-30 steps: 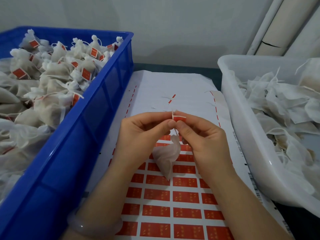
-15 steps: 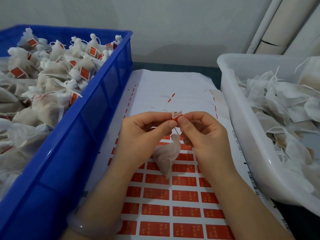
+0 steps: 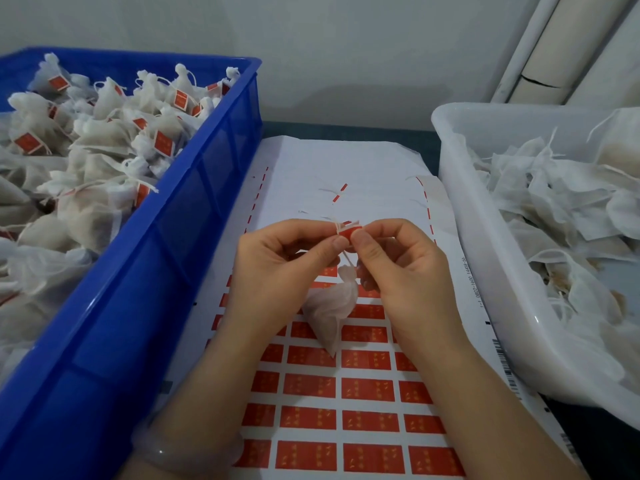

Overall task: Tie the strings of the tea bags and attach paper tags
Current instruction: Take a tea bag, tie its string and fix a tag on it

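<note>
A small red paper tag (image 3: 349,232) sits folded over the string ends, pinched from both sides by my left hand (image 3: 277,271) and my right hand (image 3: 401,271). Thumbs and forefingers meet at the tag. A white tea bag (image 3: 330,311) hangs by its string just below the fingers, above the sheet of red tag stickers (image 3: 367,389). The string's short white ends stick out above the tag.
A blue crate (image 3: 166,271) on the left holds several tied tea bags with red tags (image 3: 104,133). A white tub (image 3: 485,271) on the right holds several untagged tea bags (image 3: 554,209). String scraps (image 3: 337,192) lie on the bare upper part of the sheet.
The tag was held flat and open between the fingertips a second ago; now it is folded tight around the string. Both hands stayed in place, with the bag still hanging.
</note>
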The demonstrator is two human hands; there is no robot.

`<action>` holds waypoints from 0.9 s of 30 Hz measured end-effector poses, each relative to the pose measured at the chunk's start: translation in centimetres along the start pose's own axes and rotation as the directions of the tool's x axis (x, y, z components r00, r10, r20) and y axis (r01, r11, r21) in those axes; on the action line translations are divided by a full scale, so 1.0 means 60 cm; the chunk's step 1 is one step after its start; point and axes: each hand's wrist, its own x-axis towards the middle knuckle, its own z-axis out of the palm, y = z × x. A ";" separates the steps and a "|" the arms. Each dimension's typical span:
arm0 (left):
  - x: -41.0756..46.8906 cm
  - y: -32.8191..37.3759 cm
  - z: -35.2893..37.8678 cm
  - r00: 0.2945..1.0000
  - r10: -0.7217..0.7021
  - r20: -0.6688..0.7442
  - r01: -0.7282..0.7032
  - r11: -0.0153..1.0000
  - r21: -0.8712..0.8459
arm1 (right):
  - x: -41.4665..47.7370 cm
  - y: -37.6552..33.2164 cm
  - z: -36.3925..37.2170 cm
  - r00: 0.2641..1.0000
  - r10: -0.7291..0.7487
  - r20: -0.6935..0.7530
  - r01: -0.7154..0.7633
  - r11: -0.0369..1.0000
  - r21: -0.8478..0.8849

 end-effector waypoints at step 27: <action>0.000 -0.001 -0.001 1.000 -0.020 -0.006 0.020 0.999 0.027 | -0.001 0.006 0.001 0.997 -0.003 -0.075 0.003 1.000 -0.001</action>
